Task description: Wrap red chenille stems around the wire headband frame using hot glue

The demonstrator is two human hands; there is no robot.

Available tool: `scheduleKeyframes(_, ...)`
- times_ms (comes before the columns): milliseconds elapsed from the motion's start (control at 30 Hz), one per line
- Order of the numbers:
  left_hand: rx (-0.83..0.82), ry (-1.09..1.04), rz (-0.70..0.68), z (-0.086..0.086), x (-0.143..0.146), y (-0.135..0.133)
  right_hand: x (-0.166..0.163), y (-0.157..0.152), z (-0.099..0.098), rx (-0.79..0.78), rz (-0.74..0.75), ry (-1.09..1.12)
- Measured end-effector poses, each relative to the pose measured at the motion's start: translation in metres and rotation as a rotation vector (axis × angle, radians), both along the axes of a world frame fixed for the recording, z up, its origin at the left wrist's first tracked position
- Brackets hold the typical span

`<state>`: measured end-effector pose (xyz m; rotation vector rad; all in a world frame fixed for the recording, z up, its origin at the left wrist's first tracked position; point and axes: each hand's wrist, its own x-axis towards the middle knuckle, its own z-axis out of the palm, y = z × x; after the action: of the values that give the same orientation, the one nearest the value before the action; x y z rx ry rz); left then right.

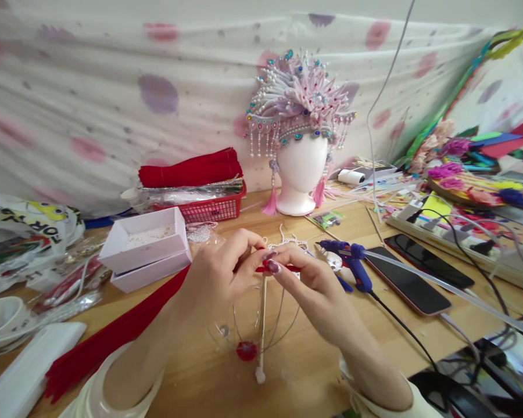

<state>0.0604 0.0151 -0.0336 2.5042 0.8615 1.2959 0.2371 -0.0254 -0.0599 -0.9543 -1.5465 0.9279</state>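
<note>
My left hand (220,273) and my right hand (307,284) meet above the wooden table (192,371), both pinching a thin red strip (283,269) between thumbs and fingers. Under them stands a small wire frame (261,325) with a white stick (261,325) and a red round piece (246,350) at its base. A long bundle of red pipe cleaners (113,337) runs under my left forearm. A blue glue gun (351,261) lies just right of my right hand.
A pink beaded headdress (298,98) sits on a white head form (300,174) at the back. A red basket (209,206), white boxes of beads (146,244), two phones (412,278), cables and colourful craft material (462,174) crowd the table.
</note>
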Motion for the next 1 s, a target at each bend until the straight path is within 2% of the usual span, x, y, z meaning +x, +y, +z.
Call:
scheduleKeyframes(100,-0.006,-0.002,0.001,0.000,0.001,-0.002,0.000,-0.002,0.002,0.040,-0.004,0.017)
scheduleKeyframes(333,-0.006,-0.002,0.021,0.000,0.003,-0.005,0.001,-0.004,0.004,0.005,-0.031,0.037)
scheduleKeyframes(733,0.020,-0.014,0.048,0.000,0.003,-0.004,0.002,-0.004,-0.017,0.276,-0.151,-0.054)
scheduleKeyframes(867,0.030,-0.029,0.034,0.001,0.002,-0.002,0.003,-0.005,-0.012,0.231,-0.187,-0.036)
scheduleKeyframes(1000,0.046,-0.045,-0.050,0.002,0.003,-0.003,0.001,-0.003,0.000,0.135,-0.158,-0.017)
